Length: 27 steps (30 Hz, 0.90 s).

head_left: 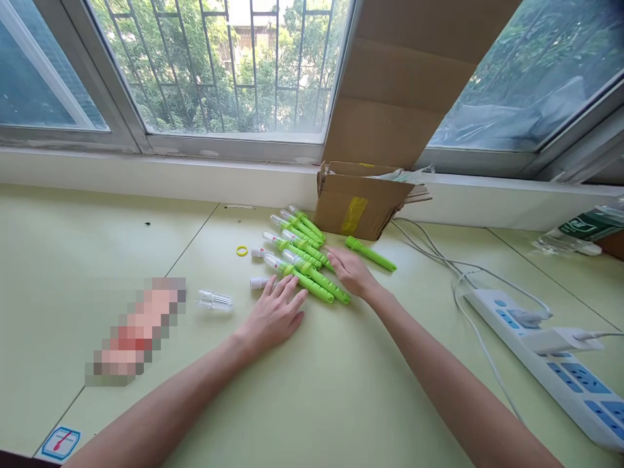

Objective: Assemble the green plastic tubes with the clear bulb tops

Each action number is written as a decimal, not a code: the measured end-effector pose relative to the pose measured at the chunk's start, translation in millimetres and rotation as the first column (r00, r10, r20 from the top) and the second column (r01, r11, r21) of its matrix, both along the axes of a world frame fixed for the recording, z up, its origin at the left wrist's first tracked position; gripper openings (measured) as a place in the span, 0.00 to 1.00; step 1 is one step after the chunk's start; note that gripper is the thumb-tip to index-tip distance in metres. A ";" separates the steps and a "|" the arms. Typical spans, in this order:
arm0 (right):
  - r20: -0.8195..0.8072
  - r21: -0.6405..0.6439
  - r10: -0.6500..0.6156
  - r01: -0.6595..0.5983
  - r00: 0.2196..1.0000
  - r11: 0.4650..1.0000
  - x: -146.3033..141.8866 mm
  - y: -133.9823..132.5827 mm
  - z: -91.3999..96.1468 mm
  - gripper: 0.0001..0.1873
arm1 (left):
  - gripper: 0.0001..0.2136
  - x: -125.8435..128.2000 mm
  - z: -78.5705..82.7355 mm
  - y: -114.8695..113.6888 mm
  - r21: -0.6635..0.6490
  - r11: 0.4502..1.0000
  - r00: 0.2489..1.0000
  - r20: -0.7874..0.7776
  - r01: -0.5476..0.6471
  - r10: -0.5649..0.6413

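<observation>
Several bright green plastic tubes (314, 284) with clear caps and holes along their sides lie side by side in a slanting row. My left hand (275, 312) rests palm down at the near end of the row, fingers spread, its fingertips by a white cylindrical piece (258, 283) and the nearest tube. On the row's right side, my right hand (351, 272) stands on edge with fingers stretched out against the tube ends; nothing shows in its grasp. A green tube without a cap (371, 253) lies apart behind it. Left of the row are a yellow ring (242, 250) and clear caps (214, 301).
An open cardboard box (363, 205) stands against the window ledge behind the tubes. A white power strip (550, 370) with plugs and cables (439, 257) runs down the right side. A plastic bottle (585, 227) lies far right; a pixelated item (139, 331) is at left.
</observation>
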State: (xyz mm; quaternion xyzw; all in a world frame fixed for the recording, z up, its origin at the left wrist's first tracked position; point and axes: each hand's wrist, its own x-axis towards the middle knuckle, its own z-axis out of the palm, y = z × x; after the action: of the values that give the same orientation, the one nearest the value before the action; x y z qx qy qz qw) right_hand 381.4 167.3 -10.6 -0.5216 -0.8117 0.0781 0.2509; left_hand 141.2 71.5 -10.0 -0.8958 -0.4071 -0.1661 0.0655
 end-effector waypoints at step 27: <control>0.136 -0.129 -0.209 0.226 0.968 0.966 12.4 9.1 6.0 0.22 | 0.17 -0.1 -0.6 0.4 -0.013 1.000 1.000 -0.009 -0.010 0.010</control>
State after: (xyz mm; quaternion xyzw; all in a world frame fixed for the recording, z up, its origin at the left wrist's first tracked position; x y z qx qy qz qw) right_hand 393.8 176.4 -4.6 -0.6280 -0.7555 0.0763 0.1701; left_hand 141.1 72.0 -10.6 -0.8948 -0.4124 -0.1593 0.0623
